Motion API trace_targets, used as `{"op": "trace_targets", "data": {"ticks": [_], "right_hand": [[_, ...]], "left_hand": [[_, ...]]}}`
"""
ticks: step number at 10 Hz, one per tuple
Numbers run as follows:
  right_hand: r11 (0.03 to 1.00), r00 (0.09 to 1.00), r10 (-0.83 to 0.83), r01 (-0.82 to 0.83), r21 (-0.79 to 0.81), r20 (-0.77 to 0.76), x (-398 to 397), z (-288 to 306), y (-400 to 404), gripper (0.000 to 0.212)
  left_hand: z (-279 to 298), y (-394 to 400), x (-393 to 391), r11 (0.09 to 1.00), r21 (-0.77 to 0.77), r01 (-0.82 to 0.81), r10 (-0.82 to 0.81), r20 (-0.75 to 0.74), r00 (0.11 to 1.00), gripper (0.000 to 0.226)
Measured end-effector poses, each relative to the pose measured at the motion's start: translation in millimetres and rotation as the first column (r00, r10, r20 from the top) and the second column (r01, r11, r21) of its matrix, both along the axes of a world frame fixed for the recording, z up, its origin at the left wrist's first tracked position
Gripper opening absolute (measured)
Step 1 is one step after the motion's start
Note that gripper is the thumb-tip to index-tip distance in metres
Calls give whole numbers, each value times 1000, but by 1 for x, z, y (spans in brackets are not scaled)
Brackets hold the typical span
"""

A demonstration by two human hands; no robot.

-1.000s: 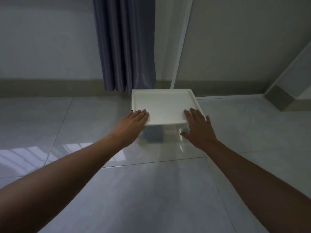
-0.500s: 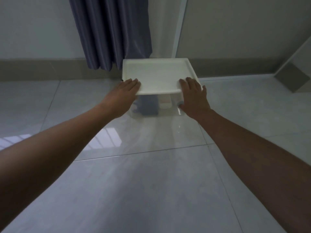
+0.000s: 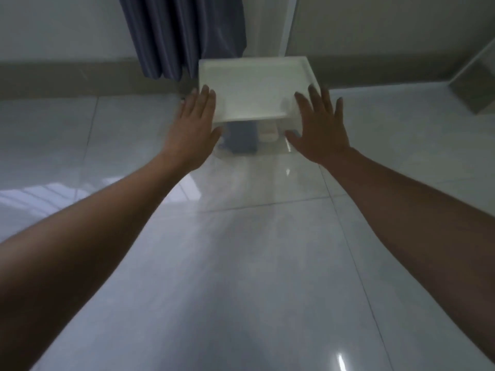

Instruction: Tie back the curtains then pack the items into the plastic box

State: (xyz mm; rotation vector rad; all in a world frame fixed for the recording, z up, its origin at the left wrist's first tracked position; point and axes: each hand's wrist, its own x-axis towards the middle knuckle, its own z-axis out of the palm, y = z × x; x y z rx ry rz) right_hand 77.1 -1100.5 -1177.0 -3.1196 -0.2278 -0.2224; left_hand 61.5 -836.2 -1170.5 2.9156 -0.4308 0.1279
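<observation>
Plastic box (image 3: 249,140) | lidded, between spread hands: left (image 3: 194,127), right (image 3: 318,129)

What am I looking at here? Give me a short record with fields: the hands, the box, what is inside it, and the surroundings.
left hand: open and flat, fingers spread, at the left edge of the lid
right hand: open and flat, at the right edge of the lid
white plastic lid: lies on top of the box
clear plastic box: stands on the floor
contents: a blue item and a pale item, blurred
glossy tiled floor: reflects light
grey-blue curtain: hangs behind the box
</observation>
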Motion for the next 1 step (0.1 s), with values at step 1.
{"op": "trace_targets", "data": {"ticks": [1], "right_hand": [[998, 996, 20, -14, 68, -92, -41, 24, 27, 63]], "left_hand": [[27, 6, -41, 999, -24, -26, 25, -71, 997, 66]]}}
